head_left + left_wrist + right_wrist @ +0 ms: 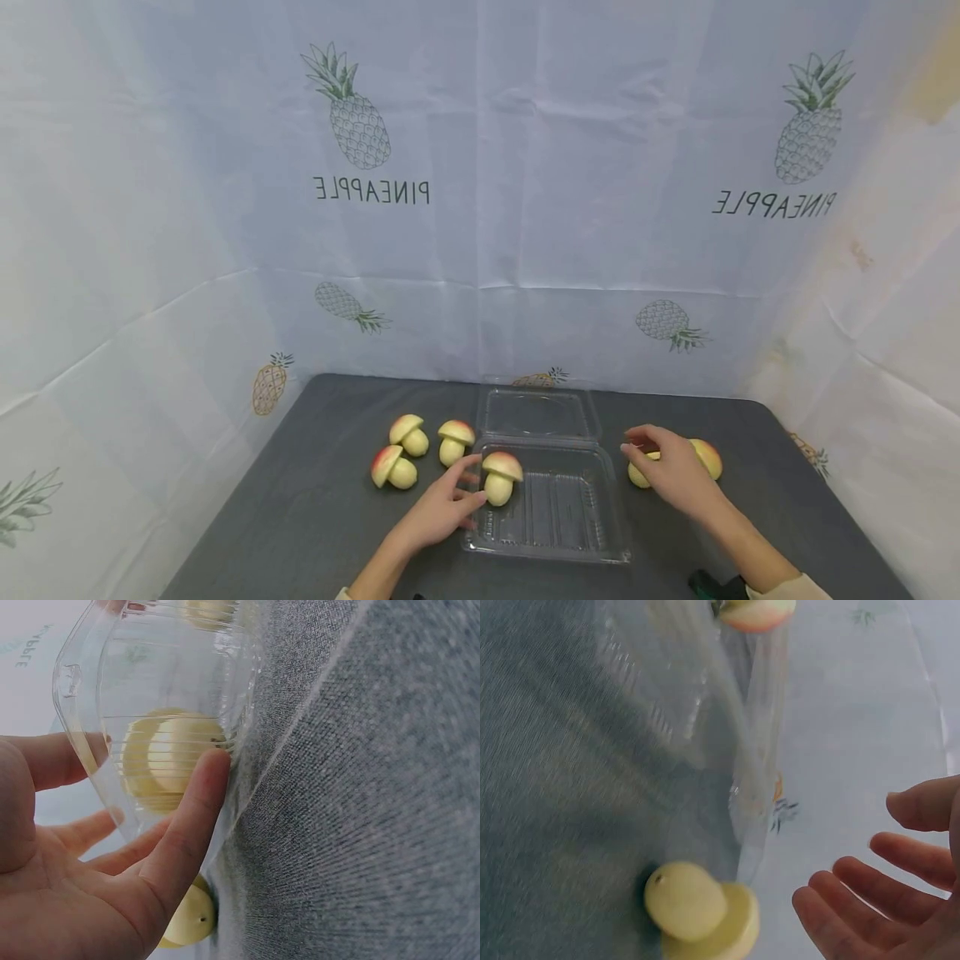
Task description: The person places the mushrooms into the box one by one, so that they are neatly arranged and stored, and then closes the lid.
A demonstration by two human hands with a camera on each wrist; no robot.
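A clear plastic clamshell box [551, 546] lies open on the dark table, with one toy mushroom [501, 479] in its left part; the mushroom has a pale yellow stem and a red-tinged cap. My left hand [441, 510] is at the box's left side, fingers spread and touching its clear wall, as the left wrist view shows. Over on the right, my right hand [677, 473] hovers above yellow toy mushrooms [707, 458], partly covering them. In the right wrist view its fingers are loosely extended and hold nothing, with a mushroom [686, 900] below them.
Left of the box lie three more mushrooms, one near its edge [453, 443], one further back [408, 435] and one in front [394, 468]. The box's lid [536, 417] lies folded back. A pineapple-print curtain [525, 208] encloses the table [315, 517].
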